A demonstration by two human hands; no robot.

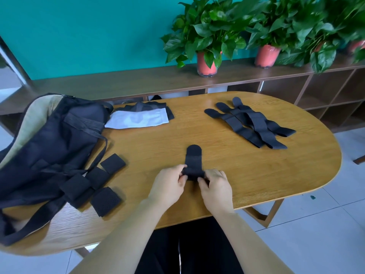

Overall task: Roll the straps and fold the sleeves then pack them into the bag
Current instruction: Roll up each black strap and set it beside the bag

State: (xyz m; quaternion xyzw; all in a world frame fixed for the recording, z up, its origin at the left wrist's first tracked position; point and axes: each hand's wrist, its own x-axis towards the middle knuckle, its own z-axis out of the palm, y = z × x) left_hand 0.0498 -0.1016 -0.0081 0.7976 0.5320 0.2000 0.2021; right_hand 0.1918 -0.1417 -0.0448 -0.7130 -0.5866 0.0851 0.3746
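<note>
Right now, closest to me, my left hand [169,181] and right hand [216,186] are close together near the front edge of the oval wooden table [276,175]. Each pinches one end of the rolled part of a black strap [194,157], fingers curled round it. The strap's unrolled tail lies flat on the wood and points away from me, ending in a rounded tab.

To my left, four rolled straps [105,200] lie bunched together, just beside and partly touching the black bag [59,139]. The bag sprawls over the table's left end, and a tan lining shows along its far side.

Farther back, next to the bag's top, sits a stack of folded sleeves [138,119], a white one lying over black ones. Well apart on the far right, three flat straps [248,123] lie side by side, overlapping a little.

Beyond the table a low wooden shelf unit [118,82] runs along a teal wall [88,32] and carries potted plants [207,64] in red pots.
</note>
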